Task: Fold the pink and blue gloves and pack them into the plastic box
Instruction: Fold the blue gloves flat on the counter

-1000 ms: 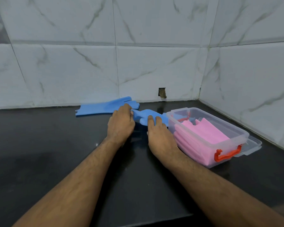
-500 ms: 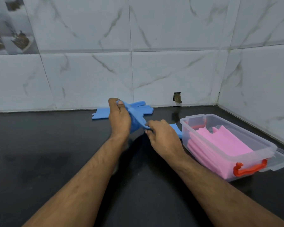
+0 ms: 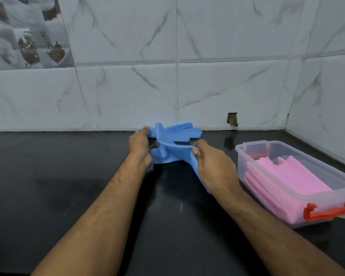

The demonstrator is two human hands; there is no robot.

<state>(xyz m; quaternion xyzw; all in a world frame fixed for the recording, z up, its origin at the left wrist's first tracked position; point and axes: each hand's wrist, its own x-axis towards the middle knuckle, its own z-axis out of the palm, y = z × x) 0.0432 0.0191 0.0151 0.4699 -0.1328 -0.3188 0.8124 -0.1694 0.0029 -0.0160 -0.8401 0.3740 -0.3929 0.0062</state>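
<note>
Since the earlier frame we have drawn the blue glove (image 3: 170,151) wider between our hands at frame centre, above the black counter (image 3: 48,186). Our left hand (image 3: 140,145) pinches its far edge; our right hand (image 3: 212,166) grips its near end. Folded pink gloves (image 3: 283,180) lie inside the plastic box (image 3: 247,150) at right.

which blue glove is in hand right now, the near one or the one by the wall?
The near blue glove: left hand and right hand both grip it, lifted off the counter. The other blue glove lies flat by the wall, untouched.
</note>
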